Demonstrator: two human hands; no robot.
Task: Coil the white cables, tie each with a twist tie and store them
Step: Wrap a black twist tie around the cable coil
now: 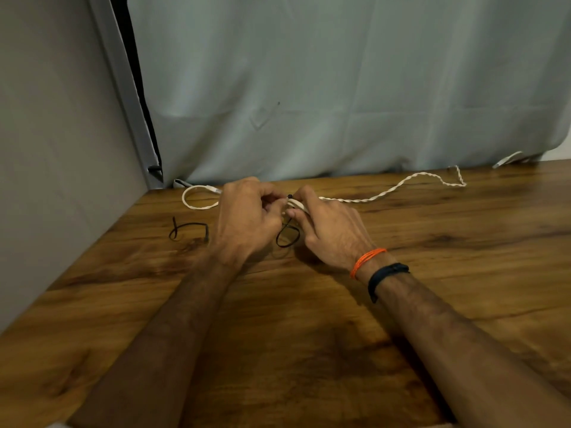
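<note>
A small coil of white cable (296,206) is held between both hands over the wooden table (309,319). My left hand (247,217) pinches it from the left; my right hand (327,227) grips it from the right. A black twist tie (288,234) loops down from the coil between the hands, its tip poking up above the coil. A second black twist tie (188,231) lies on the table to the left. A twisted white cable (398,187) trails from the right hand toward the back right. Another white cable loop (194,197) lies behind the left hand.
A grey-green curtain (340,88) hangs along the table's far edge. A grey wall panel (55,149) closes the left side. A white cable end (506,159) shows under the curtain at the far right. Orange and black wristbands (380,267) sit on the right wrist.
</note>
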